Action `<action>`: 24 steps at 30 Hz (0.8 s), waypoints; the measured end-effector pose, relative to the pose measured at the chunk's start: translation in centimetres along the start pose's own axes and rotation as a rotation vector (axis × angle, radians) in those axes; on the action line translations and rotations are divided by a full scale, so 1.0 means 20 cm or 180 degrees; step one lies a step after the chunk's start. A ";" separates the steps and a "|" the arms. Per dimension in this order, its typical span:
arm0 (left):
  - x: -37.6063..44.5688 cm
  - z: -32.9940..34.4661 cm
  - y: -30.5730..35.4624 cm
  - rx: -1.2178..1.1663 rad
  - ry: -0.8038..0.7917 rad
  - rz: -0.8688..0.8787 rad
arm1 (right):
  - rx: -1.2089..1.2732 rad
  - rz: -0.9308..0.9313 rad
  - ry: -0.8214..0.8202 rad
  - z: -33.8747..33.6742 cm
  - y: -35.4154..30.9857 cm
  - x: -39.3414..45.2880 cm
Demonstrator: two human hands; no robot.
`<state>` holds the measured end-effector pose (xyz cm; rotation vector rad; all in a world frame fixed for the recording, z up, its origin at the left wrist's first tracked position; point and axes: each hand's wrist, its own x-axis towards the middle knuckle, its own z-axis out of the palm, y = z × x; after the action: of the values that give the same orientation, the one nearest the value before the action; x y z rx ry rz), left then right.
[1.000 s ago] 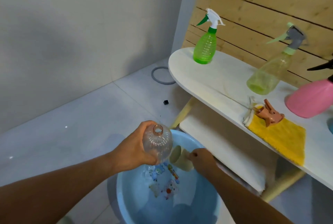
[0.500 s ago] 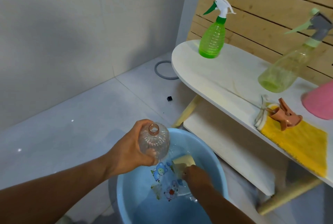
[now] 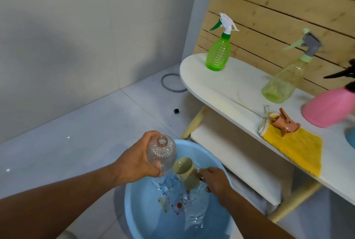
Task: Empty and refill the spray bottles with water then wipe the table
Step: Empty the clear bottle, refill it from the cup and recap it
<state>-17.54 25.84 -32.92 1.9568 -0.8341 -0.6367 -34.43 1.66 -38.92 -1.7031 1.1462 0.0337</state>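
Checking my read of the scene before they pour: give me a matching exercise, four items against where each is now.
Things:
1. clear bottle
2. cup
3. orange spray head
4. green spray bottle

Places:
A. lying on the yellow cloth
B. standing at the table's rounded end
C. in the left hand
D. in the right hand, over the basin

Pairs: 1-C, 2-D, 3-A, 4-B

The white worktop carries a green spray bottle, a yellowish one, a pink one and a yellow cloth under an orange spray head. A blue basin sits on the floor.
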 end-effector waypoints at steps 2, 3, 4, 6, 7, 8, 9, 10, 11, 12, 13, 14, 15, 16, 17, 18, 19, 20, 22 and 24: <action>-0.02 0.00 0.00 0.0049 -0.0011 0.0000 | 0.0239 -0.0062 0.0046 -0.03 -0.06 -0.05; -0.03 0.00 0.01 0.0074 -0.0024 0.0010 | 0.0314 -0.0129 0.0100 -0.06 -0.10 -0.08; -0.04 0.00 0.01 0.0104 -0.0037 0.0017 | 0.0378 -0.0188 0.0144 -0.08 -0.13 -0.11; -0.07 0.00 0.01 0.0165 -0.0066 0.0040 | 0.0492 -0.0330 0.0233 -0.14 -0.20 -0.17; -0.08 -0.01 0.02 0.0184 -0.0081 0.0046 | 0.0529 -0.0405 0.0261 -0.17 -0.24 -0.20; -0.09 -0.01 0.02 0.0203 -0.0100 0.0043 | 0.0554 -0.0463 0.0280 -0.20 -0.28 -0.23; -0.11 -0.01 0.02 0.0231 -0.0117 0.0044 | 0.0554 -0.0514 0.0303 -0.23 -0.32 -0.26; -0.11 -0.02 0.02 0.0261 -0.0133 0.0044 | 0.0545 -0.0573 0.0316 -0.25 -0.36 -0.29; -0.12 -0.02 0.03 0.0276 -0.0148 0.0059 | 0.0543 -0.0640 0.0323 -0.28 -0.40 -0.32; -0.12 -0.02 0.04 0.0282 -0.0163 0.0070 | 0.0556 -0.0708 0.0321 -0.30 -0.44 -0.34; -0.12 -0.02 0.05 0.0282 -0.0170 0.0088 | 0.0564 -0.0781 0.0324 -0.32 -0.48 -0.38; -0.13 -0.03 0.07 0.0272 -0.0170 0.0099 | 0.0554 -0.0861 0.0324 -0.34 -0.52 -0.42; -0.12 -0.02 0.08 0.0265 -0.0174 0.0106 | 0.0540 -0.0924 0.0322 -0.36 -0.56 -0.45; -0.11 -0.02 0.09 0.0259 -0.0170 0.0120 | 0.0525 -0.0992 0.0322 -0.38 -0.59 -0.48; -0.11 -0.01 0.11 0.0251 -0.0156 0.0143 | 0.0505 -0.1062 0.0316 -0.40 -0.63 -0.51; -0.10 -0.01 0.12 0.0243 -0.0149 0.0162 | 0.0482 -0.1125 0.0315 -0.41 -0.66 -0.54; -0.10 0.00 0.13 0.0234 -0.0150 0.0179 | 0.0465 -0.1192 0.0327 -0.43 -0.69 -0.57; -0.10 0.00 0.14 0.0230 -0.0152 0.0192 | 0.0461 -0.1270 0.0342 -0.44 -0.72 -0.59; -0.09 0.01 0.15 0.0217 -0.0151 0.0208 | 0.0469 -0.1402 0.0366 -0.45 -0.75 -0.62; -0.08 0.02 0.16 0.0225 -0.0128 0.0222 | 0.0455 -0.1476 0.0395 -0.46 -0.77 -0.64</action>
<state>-19.85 25.67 -30.07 1.9747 -0.9572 -0.6146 -34.96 3.41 -16.96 -1.8211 0.7956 -0.4367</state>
